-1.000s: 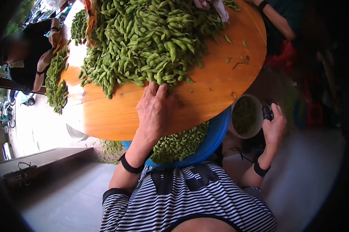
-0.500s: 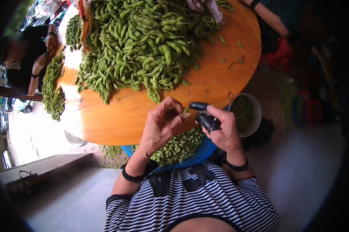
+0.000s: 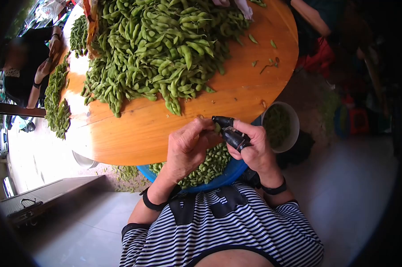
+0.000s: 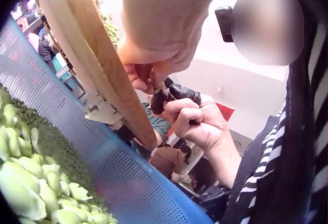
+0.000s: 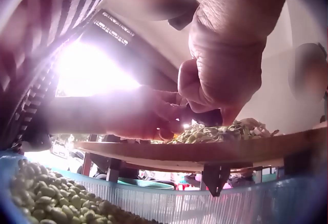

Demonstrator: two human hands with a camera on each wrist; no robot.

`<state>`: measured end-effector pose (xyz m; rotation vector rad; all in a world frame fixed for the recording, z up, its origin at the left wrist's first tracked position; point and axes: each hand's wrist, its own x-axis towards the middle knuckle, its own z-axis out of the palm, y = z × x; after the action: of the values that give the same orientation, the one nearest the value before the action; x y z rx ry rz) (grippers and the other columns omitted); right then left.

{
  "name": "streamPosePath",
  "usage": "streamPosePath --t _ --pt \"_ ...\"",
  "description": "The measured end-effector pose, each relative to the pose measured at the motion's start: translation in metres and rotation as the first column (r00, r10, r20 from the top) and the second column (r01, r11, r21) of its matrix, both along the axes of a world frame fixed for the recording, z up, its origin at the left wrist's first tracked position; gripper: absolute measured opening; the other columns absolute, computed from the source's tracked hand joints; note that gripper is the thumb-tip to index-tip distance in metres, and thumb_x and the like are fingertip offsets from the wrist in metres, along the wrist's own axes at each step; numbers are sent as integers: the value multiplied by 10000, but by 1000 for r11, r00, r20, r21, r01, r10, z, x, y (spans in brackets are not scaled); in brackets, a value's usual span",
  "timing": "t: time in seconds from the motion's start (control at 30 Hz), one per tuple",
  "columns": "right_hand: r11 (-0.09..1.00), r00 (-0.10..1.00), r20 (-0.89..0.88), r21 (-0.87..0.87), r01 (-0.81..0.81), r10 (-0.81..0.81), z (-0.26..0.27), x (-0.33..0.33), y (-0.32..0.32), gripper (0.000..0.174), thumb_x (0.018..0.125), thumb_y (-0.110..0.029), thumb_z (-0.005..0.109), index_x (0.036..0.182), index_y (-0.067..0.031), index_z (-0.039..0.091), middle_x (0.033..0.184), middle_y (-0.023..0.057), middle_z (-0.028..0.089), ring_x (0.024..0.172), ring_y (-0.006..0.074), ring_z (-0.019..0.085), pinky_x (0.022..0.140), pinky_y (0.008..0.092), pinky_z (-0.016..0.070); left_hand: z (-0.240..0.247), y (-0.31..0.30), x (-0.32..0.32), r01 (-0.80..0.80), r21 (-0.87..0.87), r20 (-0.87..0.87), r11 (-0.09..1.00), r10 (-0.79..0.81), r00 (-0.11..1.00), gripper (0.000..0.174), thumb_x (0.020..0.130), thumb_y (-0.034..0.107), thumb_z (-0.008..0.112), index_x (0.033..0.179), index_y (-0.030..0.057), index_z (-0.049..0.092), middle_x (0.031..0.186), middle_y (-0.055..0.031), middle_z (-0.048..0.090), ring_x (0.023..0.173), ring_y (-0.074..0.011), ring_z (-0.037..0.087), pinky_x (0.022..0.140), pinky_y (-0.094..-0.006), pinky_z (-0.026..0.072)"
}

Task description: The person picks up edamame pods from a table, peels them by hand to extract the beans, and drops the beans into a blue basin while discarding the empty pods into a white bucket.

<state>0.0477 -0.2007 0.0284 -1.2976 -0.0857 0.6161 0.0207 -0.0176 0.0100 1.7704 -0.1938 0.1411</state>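
Note:
My left hand (image 3: 186, 149) pinches a green pod (image 3: 217, 127) between thumb and fingertips, just off the near edge of the wooden table (image 3: 121, 138). Close against it, my right hand (image 3: 255, 148) has black coverings (image 3: 235, 138) on the thumb and a finger, which meet the pod's end. Below both hands is a blue basket (image 3: 227, 176) of shelled green beans (image 3: 205, 169); the left wrist view also shows the beans (image 4: 31, 183) and the perforated basket wall (image 4: 128, 172). A large heap of pods (image 3: 152, 53) covers the table's middle.
A white bucket (image 3: 294, 129) with green contents stands right of the table. Another person's hands (image 3: 44, 69) are at the left edge beside a strip of pods (image 3: 56, 98). An arm (image 3: 311, 17) shows at the upper right. A ridged board (image 3: 54, 189) lies lower left.
My left hand has come back from the pod heap with a pod. My right hand has swung in from beside the bucket to meet it. The view has shifted slightly.

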Motion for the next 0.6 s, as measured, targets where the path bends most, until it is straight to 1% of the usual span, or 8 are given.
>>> streamPosePath --t 0.07,0.17,0.23,0.27,0.3,0.37,0.47,0.6 --pt "979 974 226 -196 57 -11 -4 -4 2 188 733 87 545 917 51 561 768 33 478 639 80 486 539 223 407 -2 -1 -1 -35 123 107 992 22 994 304 765 -186 453 992 -30 581 880 -99 644 866 -149 673 753 -268 564" --pt "958 934 356 -265 114 -13 -10 -7 2 189 713 98 580 889 42 542 792 45 454 682 101 499 583 226 412 -3 -8 -2 -28 -73 -40 997 25 999 245 822 -159 520 1004 -15 600 903 -75 654 868 -139 663 761 -271 563" --pt "960 933 358 -250 124 -28 -14 -8 2 162 722 94 561 875 45 536 790 41 450 655 95 494 560 224 409 -5 -12 -3 -155 -587 -368 795 -92 925 162 869 -94 591 1004 -6 607 916 -43 652 883 -132 650 777 -281 563" --pt "963 931 362 -235 134 -42 -16 -8 2 136 731 91 543 860 48 530 788 37 447 628 89 489 538 222 407 -8 -10 -3 -155 -620 -396 769 -137 908 132 886 -19 632 1015 -3 609 944 -22 645 896 -126 638 797 -290 564" --pt "963 931 362 -234 135 -43 -16 -8 2 136 731 91 543 860 48 530 788 37 447 628 89 489 538 222 407 -7 -10 -3 -154 -620 -396 769 -137 908 132 886 -19 632 1015 -3 609 944 -22 645 896 -126 638 797 -290 564" --pt "996 985 154 60 73 -82 -15 -7 -1 103 749 79 503 845 56 531 787 26 446 577 66 464 480 206 384 -6 -11 -2 -117 -619 -343 776 -134 930 129 885 -78 590 994 -9 597 930 -23 634 909 -129 638 787 -292 568" --pt "990 981 195 138 -8 -19 -20 -2 -7 94 762 70 469 827 60 536 782 16 445 543 46 438 441 187 357 -6 -11 -2 -63 -484 -252 873 -70 965 153 847 -129 575 943 -10 576 894 -33 624 872 -135 661 762 -283 571" --pt "999 961 275 -21 -28 33 -11 2 -9 81 758 64 490 819 61 544 765 15 440 561 47 438 451 190 357 -7 -8 -2 -67 -299 -221 952 -1 975 182 795 -162 567 891 -9 546 855 -50 612 818 -147 684 739 -270 566"
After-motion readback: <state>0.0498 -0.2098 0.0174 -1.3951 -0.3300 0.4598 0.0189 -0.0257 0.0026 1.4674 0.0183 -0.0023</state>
